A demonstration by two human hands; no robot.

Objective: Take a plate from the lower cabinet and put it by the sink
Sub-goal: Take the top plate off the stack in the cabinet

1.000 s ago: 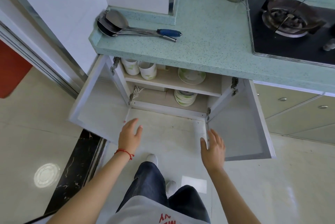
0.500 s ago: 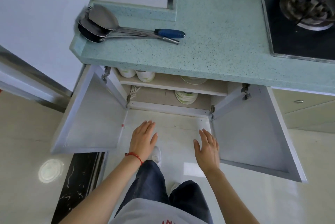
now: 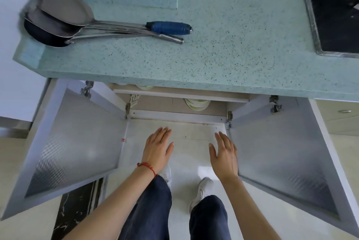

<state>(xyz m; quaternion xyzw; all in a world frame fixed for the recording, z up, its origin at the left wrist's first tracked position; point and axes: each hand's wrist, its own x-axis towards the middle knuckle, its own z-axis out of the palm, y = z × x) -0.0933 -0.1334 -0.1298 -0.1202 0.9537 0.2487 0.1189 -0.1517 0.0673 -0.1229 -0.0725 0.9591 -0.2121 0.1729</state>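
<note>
The lower cabinet stands open, both doors swung wide: left door (image 3: pixel 77 142), right door (image 3: pixel 281 148). A stack of white plates with green rims (image 3: pixel 196 104) sits on the bottom shelf, mostly hidden by the countertop edge. My left hand (image 3: pixel 157 147) and my right hand (image 3: pixel 224 152) hover palm-down between the doors, fingers apart, holding nothing, a short way in front of the cabinet sill (image 3: pixel 174 116). No sink is in view.
The speckled teal countertop (image 3: pixel 223 49) overhangs the cabinet. Metal ladles and a spatula with a blue handle (image 3: pixel 108 26) lie on it at left. A black stove (image 3: pixel 334 12) sits at the right. My legs and white shoes stand on the pale floor below.
The view has moved closer and over the counter, hiding the upper shelf and most of the plates. Both hands have drawn nearer together and nearer the cabinet opening.
</note>
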